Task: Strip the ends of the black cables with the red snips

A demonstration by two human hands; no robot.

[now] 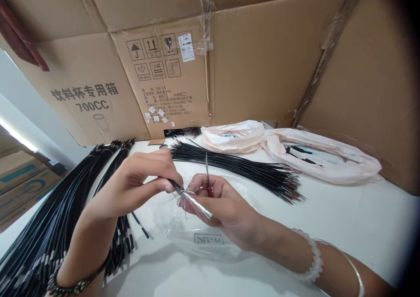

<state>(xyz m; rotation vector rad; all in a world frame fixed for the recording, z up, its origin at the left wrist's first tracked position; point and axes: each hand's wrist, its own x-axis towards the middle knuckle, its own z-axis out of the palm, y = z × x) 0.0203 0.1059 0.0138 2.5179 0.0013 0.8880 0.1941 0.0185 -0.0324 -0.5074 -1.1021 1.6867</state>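
My left hand [144,183] is closed in a pinch on a black cable [175,184]. From the cable's stripped end sticks out a silvery foil-wrapped length [198,205], with fine loose strands fanning around it. My right hand [223,205] is closed, its fingertips at the strands and its thumb alongside the foil. Also in the right hand is a thin pointed metal tool [207,170] with a red part, tip upward; its kind is not clear. Below both hands lies a clear plastic bag [183,240] with printed letters.
Bundled black cables [75,187] lie at the left, some with silvery ends. Another black cable bundle [232,161] lies behind my hands. Two white plastic bags [348,172] with rolled edges hold small pieces at the back right. Cardboard boxes [262,69] wall the white table's rear.
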